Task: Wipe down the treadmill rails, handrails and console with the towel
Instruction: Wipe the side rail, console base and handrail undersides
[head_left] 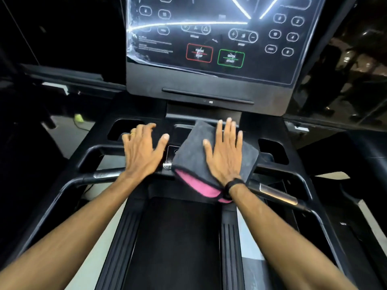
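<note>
Your right hand [225, 155] lies flat, fingers straight and spread, pressing the folded towel [201, 151] onto the console tray between the two cup recesses. Your left hand [142, 151] is also flat and spread, holding nothing, resting on the tray just left of the towel. Keep the right palm fully on the cloth so the whole fold drags, not only the fingertip edge. Work outward from under your right hand toward the recess [272, 150] on its far side, then sweep back across to where your left hand sits, lifting that hand out of the way. Probably go lightly near the small metal knob [167, 165] between your hands. The control panel [219, 38] above your fingertips seems yet to be wiped; its film is peeling at the lower left, so stroke along it, not against the loose edge.

The towel is dark grey, soft-napped, folded several times, with a pink inner face showing under your right wrist, overhanging the handrail bar [278, 194].
</note>
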`<state>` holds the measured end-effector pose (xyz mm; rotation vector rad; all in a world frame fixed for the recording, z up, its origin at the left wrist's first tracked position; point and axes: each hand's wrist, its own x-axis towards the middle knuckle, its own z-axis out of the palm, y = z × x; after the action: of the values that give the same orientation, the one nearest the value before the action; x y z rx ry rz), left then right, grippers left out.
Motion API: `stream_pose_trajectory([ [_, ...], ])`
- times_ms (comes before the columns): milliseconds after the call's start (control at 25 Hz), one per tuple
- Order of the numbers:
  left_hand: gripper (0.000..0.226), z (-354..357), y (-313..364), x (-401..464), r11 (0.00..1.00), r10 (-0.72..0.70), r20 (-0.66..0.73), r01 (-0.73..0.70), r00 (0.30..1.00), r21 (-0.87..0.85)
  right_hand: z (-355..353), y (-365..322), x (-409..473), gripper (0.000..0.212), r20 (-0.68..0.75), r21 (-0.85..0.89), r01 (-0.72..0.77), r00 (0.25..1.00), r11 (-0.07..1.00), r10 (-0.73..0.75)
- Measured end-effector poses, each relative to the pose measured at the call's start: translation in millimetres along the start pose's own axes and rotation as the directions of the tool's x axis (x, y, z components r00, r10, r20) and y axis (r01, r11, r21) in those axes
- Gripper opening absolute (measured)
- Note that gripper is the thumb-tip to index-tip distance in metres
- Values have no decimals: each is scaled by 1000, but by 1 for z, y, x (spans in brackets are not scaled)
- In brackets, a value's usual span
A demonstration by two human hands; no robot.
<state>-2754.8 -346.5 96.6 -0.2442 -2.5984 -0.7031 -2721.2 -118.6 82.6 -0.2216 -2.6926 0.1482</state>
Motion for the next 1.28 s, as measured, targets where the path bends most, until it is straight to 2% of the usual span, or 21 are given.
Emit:
stream_pose_trajectory([
  [80,65,-1,-23,-10,998,-57,13,57,998,-30,4,-10,-5,72,-1,-17,12,1000,1000,-12],
  [160,64,-1,-39,-14,994,-97,-4,96,995,-55,12,-25,-41,70,43,-22,128,991,992,-127],
  [240,62,1,-45,-17,987,-137,-28,134,990,-88,17,-37,-41,69,87,0,191,978,982,-190],
  [400,55,4,-39,-17,969,-195,-51,185,979,-164,12,-87,17,69,47,30,129,990,991,-130],
  [600,58,1,-46,-23,934,-239,-64,211,969,-289,37,-102,-27,67,76,23,381,921,924,-382],
  [720,56,1,-45,-22,932,-255,-85,221,963,-289,33,-123,6,65,69,39,353,932,935,-355],
  [880,58,4,-30,-23,927,-233,-72,199,970,-318,29,-90,-10,62,88,-12,481,874,877,-478],
  [960,62,8,-22,-22,932,-214,-57,186,975,-310,23,-47,-17,62,79,-34,463,884,885,-460],
  [1120,65,18,1,-23,939,-185,-23,170,983,-298,4,34,-23,62,116,-98,295,952,950,-284],
  [1280,63,21,8,-26,947,-178,-16,167,984,-275,-8,95,-37,61,155,-11,124,981,992,-121],
])
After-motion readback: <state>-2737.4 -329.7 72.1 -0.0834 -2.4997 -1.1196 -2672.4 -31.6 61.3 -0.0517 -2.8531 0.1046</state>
